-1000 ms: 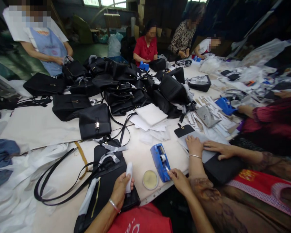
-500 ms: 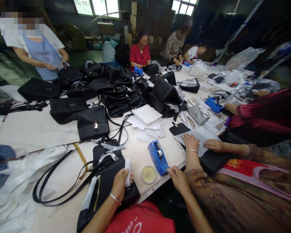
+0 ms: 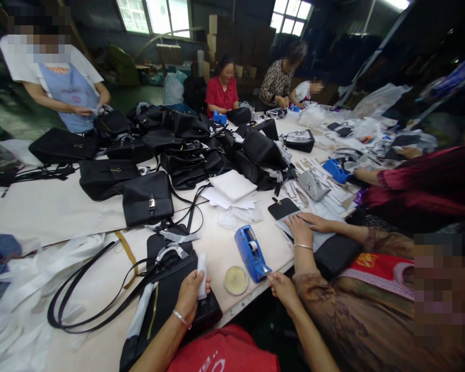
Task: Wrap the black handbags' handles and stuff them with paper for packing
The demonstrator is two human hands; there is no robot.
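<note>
My left hand (image 3: 189, 297) is closed around a white paper-wrapped strip (image 3: 202, 274), held upright over a black backpack (image 3: 165, 294). The backpack lies in front of me with a gold zipper, a wrapped handle and long loose straps. At the cutting end of a blue tape dispenser (image 3: 251, 253), my right hand (image 3: 284, 289) has its fingertips pinched together on the tape; the tape itself barely shows. Between my hands sits a small round dish (image 3: 236, 280) with a yellowish inside.
Black bags (image 3: 186, 150) are piled across the table. White sheets (image 3: 232, 186) lie beyond the dispenser. At right, a co-worker's hands (image 3: 300, 232) rest on paper over a black bag. White wrapping (image 3: 42, 289) covers the left side. Other people work around the table.
My right hand has moved slightly away from the dispenser's cutting end, still pinched. My left hand keeps its hold. The co-worker's farther hand has slid left over the paper.
</note>
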